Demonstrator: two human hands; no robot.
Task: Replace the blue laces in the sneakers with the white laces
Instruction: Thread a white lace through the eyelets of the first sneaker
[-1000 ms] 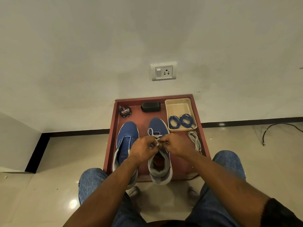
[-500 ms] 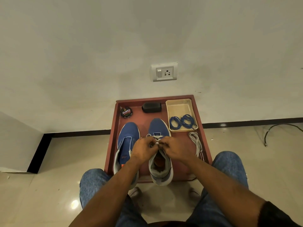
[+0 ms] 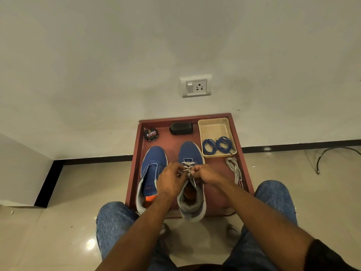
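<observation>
In the head view, a person is sitting in front of a red tray (image 3: 134, 173) that is lying on the floor against the wall. Both hands are working over the right sneaker (image 3: 191, 153), which is standing in the middle of the tray. The left hand (image 3: 170, 180) and the right hand (image 3: 207, 174) are each pinching the white lace (image 3: 188, 165) with curled fingers — the lace is already crossing the upper eyelets. The left sneaker (image 3: 154, 159) is standing just beside it, toward the tray's left edge, and is showing no lace. The blue laces (image 3: 216, 145) are lying coiled in a beige basket (image 3: 214, 122) at the far right corner. A second white lace (image 3: 233, 169) is lying along the right edge, near the basket. A polish tin (image 3: 151, 134) is sitting at the far left corner — a black brush (image 3: 181, 128) is resting at the far edge.
</observation>
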